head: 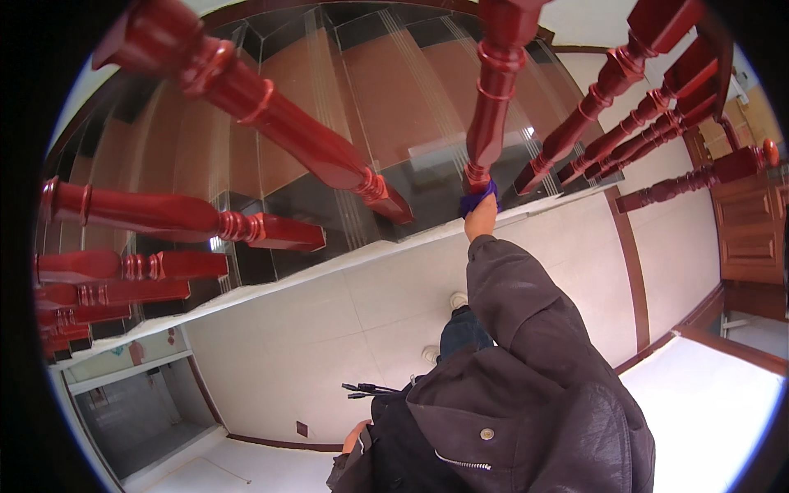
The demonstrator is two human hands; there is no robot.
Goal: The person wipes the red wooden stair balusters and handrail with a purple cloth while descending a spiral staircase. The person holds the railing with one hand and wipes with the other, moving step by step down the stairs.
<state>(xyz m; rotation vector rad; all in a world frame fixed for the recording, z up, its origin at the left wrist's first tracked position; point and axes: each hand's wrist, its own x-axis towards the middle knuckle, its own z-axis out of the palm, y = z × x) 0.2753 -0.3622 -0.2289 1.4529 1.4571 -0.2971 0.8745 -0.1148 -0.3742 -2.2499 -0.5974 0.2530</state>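
Observation:
My right hand (480,220) reaches forward and grips a purple cloth (479,200), pressed around the foot of a red turned baluster (491,92). The baluster stands on the dark edge of a stair tread, and its top runs out of view. Low at my side, my left hand (356,436) shows only in part beside the dark jacket (536,308); its fingers are mostly hidden. Nearest to it are several black cable ends (368,389) sticking out from my front.
More red balusters (327,154) line the staircase on both sides. Brown treads (388,98) with dark borders rise behind them. Below runs a pale tiled floor (308,326), where my shoes (458,300) show. Wooden cabinets (749,240) stand at the right, and a doorway (142,413) opens lower left.

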